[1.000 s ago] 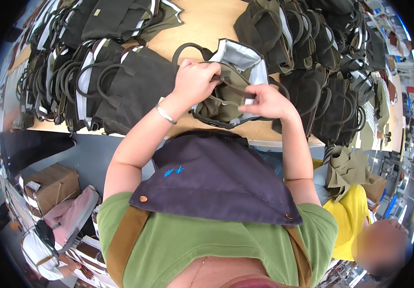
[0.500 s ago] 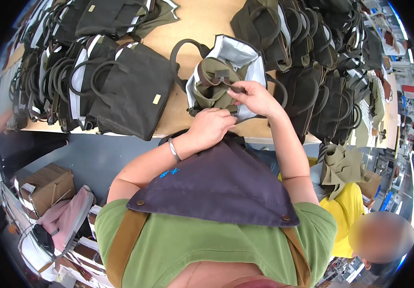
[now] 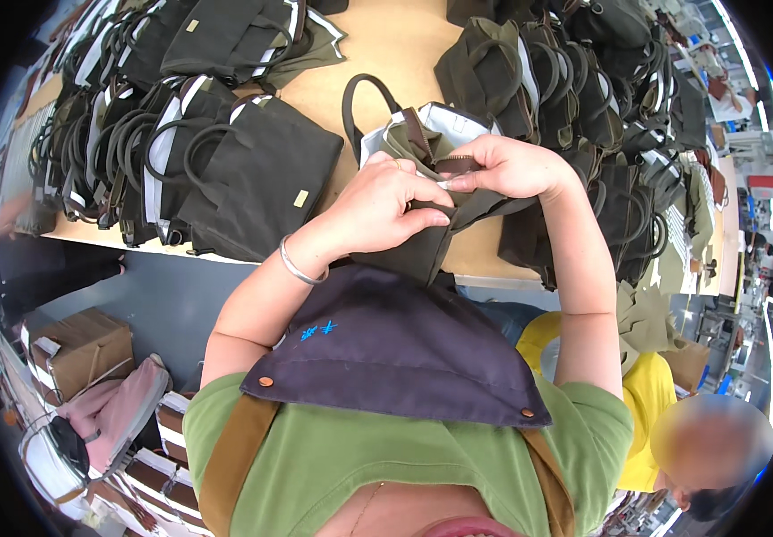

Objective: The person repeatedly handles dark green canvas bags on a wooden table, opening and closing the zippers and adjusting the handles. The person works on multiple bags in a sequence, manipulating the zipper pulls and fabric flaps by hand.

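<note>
Pale wood forms the worktable (image 3: pixel 377 45) in front of me, and dark bags crowd most of it. Along its left side lie black tote bags (image 3: pixel 225 152) in overlapping rows, their handles looped over one another, the nearest one flat with a small pale tag on its face. Along the right side stand olive-green bags (image 3: pixel 547 89), packed close from the far edge down to the near edge.

Between those two groups, at the near edge of the table, I hold an olive bag (image 3: pixel 422 179) with a pale grey lining and one dark handle arching up on its left. My left hand (image 3: pixel 386 210) is closed on the bag's fabric, fingers curled over its upper part, with a silver bangle (image 3: pixel 301 267) on that wrist. My right hand (image 3: pixel 507 166) sits just beside it, thumb and fingers pinched together on the brown zipper strip (image 3: pixel 449 166) at the bag's mouth. The two hands almost touch, and the bag hangs partly below them over the table's near edge.

I wear a dark apron (image 3: pixel 386 349) over a green shirt. Down on the floor to my left sits a cardboard box (image 3: pixel 82 345).
</note>
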The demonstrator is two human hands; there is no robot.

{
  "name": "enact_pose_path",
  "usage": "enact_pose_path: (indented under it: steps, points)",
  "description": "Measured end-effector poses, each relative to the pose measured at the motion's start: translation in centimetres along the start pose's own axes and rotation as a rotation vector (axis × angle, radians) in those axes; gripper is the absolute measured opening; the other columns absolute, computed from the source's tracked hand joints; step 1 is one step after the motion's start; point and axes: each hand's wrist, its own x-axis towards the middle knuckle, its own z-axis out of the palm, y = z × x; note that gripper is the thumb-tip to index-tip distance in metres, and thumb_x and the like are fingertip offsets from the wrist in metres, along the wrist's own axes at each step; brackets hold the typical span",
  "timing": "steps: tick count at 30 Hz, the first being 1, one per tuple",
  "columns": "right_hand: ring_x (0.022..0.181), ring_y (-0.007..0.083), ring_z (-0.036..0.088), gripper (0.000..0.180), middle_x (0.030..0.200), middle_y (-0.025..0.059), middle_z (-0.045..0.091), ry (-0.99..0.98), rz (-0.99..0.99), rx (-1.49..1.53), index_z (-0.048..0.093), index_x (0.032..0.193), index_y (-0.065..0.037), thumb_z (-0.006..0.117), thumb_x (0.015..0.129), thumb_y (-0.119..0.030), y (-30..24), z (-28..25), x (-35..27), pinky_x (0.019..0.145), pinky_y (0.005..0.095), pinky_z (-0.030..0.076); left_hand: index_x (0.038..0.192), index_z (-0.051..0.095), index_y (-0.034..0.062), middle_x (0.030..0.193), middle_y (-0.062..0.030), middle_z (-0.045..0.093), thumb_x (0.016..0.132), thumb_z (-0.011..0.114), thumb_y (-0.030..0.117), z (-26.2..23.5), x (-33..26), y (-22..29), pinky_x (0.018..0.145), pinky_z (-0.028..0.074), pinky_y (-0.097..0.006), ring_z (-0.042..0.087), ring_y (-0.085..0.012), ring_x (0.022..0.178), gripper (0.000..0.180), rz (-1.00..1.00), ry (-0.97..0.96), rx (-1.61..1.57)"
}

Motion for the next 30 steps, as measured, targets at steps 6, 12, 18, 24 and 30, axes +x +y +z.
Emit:
enact_pose_path:
  steps: [6,12,18,24,30]
  points:
    - [0.100,0.0184,0.063,0.035,0.110,0.0124,0.069,0.072,0.059,-0.070,0.061,0.124,0.000,0.063,0.091,-0.013,-0.9,-0.6,0.4,0.093,0.0308,0.048,0.088,0.069,0.0031,0.077,-0.0057,0.068,0.083,0.070,0.009,-0.1,0.9,-1.3,0.073,0.043,-0.032,0.062,-0.0192,0.072,0.008,-0.010,-0.031,-0.209]
    - [0.096,0.0180,0.064,0.033,0.106,0.0119,0.070,0.063,0.037,-0.091,0.063,0.120,-0.001,0.064,0.089,-0.012,-1.2,-0.9,1.6,0.091,0.0309,0.048,0.088,0.069,0.0031,0.072,-0.0048,0.063,0.082,0.074,0.014,0.3,0.5,-1.8,0.070,0.044,-0.031,0.059,-0.0198,0.068,0.013,-0.141,-0.049,-0.211]
    - [0.084,0.0116,0.062,0.024,0.092,0.0068,0.071,0.078,0.002,-0.065,0.068,0.107,0.000,0.065,0.083,-0.002,-1.0,-1.6,1.9,0.079,0.0280,0.050,0.093,0.068,0.0106,0.078,-0.0010,0.059,0.076,0.079,0.022,0.0,-0.5,-0.3,0.076,0.044,-0.036,0.057,-0.0208,0.076,0.023,-0.029,0.260,0.000]
    - [0.078,0.0035,0.055,0.027,0.090,0.0007,0.067,0.032,0.051,0.110,0.068,0.106,0.000,0.058,0.082,0.007,-0.5,-1.4,2.1,0.069,0.0229,0.048,0.088,0.064,0.0084,0.102,-0.0053,0.062,0.075,0.080,0.019,0.1,-0.5,-1.5,0.076,0.049,-0.035,0.062,-0.0254,0.088,0.022,0.003,0.318,0.009]
    - [0.078,0.0011,0.053,0.028,0.089,-0.0015,0.065,-0.056,0.007,0.134,0.068,0.110,0.000,0.054,0.087,0.007,0.0,-1.7,2.0,0.069,0.0200,0.046,0.083,0.062,0.0063,0.090,-0.0069,0.064,0.077,0.078,0.020,-0.1,0.0,-2.0,0.070,0.047,-0.037,0.061,-0.0272,0.080,0.022,-0.035,0.253,0.009]
